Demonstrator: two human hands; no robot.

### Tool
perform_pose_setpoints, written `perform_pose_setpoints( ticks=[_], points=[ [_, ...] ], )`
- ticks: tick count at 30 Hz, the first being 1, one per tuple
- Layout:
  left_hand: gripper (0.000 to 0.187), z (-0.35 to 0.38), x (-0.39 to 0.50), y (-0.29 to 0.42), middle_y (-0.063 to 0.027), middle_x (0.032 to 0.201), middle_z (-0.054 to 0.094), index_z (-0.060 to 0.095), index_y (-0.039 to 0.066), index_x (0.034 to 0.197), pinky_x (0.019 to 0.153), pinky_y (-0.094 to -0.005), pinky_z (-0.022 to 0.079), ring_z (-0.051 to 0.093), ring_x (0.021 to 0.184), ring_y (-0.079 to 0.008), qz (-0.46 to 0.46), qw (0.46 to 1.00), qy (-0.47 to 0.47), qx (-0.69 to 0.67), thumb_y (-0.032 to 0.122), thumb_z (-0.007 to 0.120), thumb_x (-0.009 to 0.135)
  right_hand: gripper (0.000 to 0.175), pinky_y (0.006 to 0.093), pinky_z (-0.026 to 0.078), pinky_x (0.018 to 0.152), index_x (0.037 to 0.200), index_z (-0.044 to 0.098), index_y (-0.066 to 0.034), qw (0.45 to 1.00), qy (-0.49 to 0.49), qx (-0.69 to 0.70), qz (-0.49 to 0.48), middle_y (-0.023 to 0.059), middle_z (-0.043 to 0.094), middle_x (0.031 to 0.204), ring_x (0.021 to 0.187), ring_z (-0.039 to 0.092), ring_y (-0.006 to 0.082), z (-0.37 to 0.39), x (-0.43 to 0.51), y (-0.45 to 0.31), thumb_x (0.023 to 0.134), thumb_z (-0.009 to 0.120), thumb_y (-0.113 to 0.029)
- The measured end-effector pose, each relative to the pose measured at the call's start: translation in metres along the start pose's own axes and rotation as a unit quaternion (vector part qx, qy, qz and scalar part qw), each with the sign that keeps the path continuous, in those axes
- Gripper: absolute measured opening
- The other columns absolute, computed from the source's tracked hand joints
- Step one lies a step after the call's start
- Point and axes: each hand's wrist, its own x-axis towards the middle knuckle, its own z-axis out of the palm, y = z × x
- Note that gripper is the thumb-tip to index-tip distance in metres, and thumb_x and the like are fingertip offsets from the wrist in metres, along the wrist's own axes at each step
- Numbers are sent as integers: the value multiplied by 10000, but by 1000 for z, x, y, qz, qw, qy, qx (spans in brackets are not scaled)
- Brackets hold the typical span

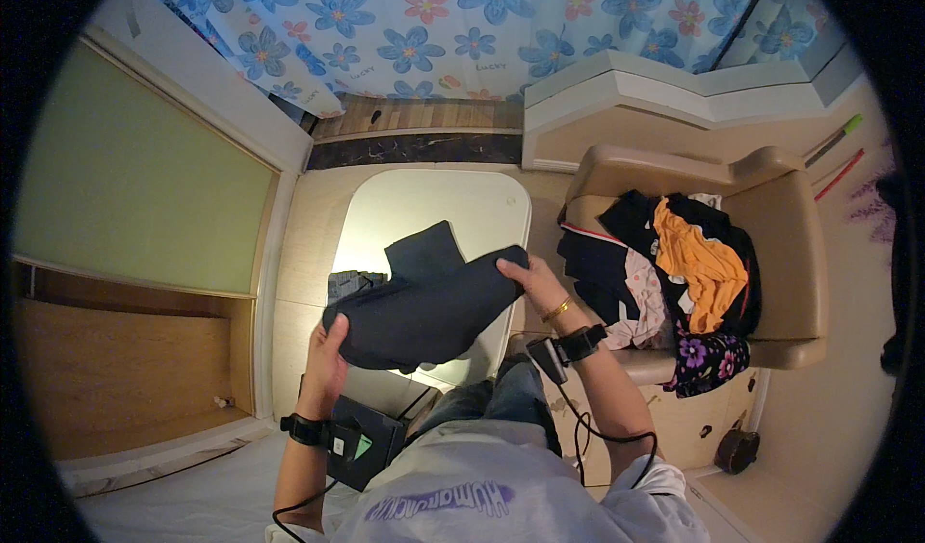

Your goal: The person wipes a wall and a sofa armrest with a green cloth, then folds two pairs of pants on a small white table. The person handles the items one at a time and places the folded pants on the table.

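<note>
A black cloth garment (426,312) is stretched between my two hands above a white table (433,189) with rounded corners. My left hand (329,355) pinches its left end, thumb on top. The other end is gripped by my right hand (531,279), thumb also on top. A flat black fold (426,254) shows just beyond the held cloth; whether it belongs to the same garment I cannot tell. Grey folded cloth (354,283) lies on the table at the left, partly hidden by the garment.
To the right, a tan leather armchair (788,254) bears a heap of clothes, with an orange garment (697,261) on top and a floral cloth (708,359) over its front edge. A black box (365,442) stands near my left forearm. A cabinet (130,355) is at the left, a flowered curtain (448,23) ahead.
</note>
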Motion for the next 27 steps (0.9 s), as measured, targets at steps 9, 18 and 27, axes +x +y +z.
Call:
perform_pose_setpoints(
  ticks=[9,18,27],
  points=[
    [362,5,0,53,-108,1079,591,517,-23,1131,890,-288,418,559,993,-164,102,995,2,2,246,530,890,549,362,348,988,1231,438,-27,867,-201,437,-130,120,481,1246,1129,474,223,9,-49,-64,869,509,-434],
    [379,7,1,34,-103,1105,575,510,-18,1139,891,-284,408,551,997,-162,50,995,19,79,263,537,885,742,400,416,944,1282,398,-26,825,-215,506,132,150,489,1241,1081,523,267,57,-19,14,820,440,-606],
    [345,-23,-5,6,-66,1005,605,544,-4,1079,827,-263,430,568,891,-125,-3,994,26,109,283,534,887,501,302,425,907,1184,483,17,959,-169,208,95,100,539,1173,1018,545,178,30,-51,57,822,626,-298]
  ],
)
